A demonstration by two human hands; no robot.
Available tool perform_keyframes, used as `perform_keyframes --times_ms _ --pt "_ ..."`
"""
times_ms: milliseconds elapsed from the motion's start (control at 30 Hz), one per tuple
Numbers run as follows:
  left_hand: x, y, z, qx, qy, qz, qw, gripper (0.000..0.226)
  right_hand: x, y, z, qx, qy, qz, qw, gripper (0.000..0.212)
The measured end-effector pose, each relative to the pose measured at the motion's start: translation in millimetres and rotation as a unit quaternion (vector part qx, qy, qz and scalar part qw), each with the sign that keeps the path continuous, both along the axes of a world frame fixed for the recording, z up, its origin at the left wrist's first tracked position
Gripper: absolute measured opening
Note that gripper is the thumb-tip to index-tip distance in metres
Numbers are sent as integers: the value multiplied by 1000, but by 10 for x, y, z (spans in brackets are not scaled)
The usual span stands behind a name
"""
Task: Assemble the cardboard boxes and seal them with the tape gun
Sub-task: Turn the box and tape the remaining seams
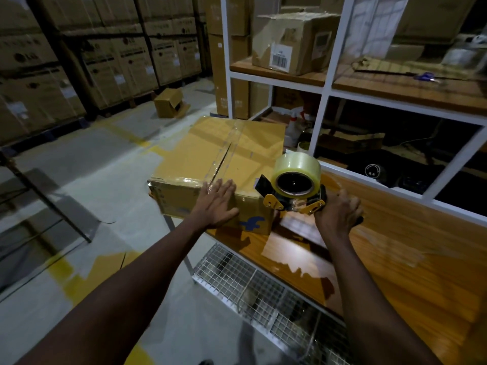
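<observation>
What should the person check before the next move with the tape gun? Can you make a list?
1. Left hand steadying the cardboard box: ok, it presses flat on the near top edge.
2. Right hand gripping the tape gun: ok.
3. Tape roll loaded: ok, clear tape is on it.
4. Top flaps closed: ok, they lie flat.
5. Tape strip along the top seam: ok, it runs down the middle.
6. Strip end stuck down over the near edge: cannot tell, the left hand covers it.
</observation>
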State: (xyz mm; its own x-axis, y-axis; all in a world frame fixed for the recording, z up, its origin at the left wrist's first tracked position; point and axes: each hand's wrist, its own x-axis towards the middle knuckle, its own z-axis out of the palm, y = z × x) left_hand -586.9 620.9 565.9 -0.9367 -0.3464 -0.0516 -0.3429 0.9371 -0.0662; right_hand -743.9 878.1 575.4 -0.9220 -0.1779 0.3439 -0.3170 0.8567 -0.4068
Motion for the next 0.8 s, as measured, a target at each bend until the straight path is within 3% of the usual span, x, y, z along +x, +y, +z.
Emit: perform_keyframes --times_ms 133,267,400,600,800 --pt "-238 216 -41 -20 -26 -59 998 81 -34 -10 -18 26 5 10 1000 12" --pt "-244 215 -112 -24 -28 -67 997 96 -38 -6 -32 23 14 18 999 8" --pt "-240 190 -148 -4 -17 -70 997 97 -131 177 -123 -4 2 4 1000 9" --pt "-234 227 -143 11 -2 -63 998 97 -121 431 -410 -44 -52 -11 998 28" --pt "-225 214 -121 14 -3 -66 998 98 -123 452 -554 -73 -62 -28 995 15"
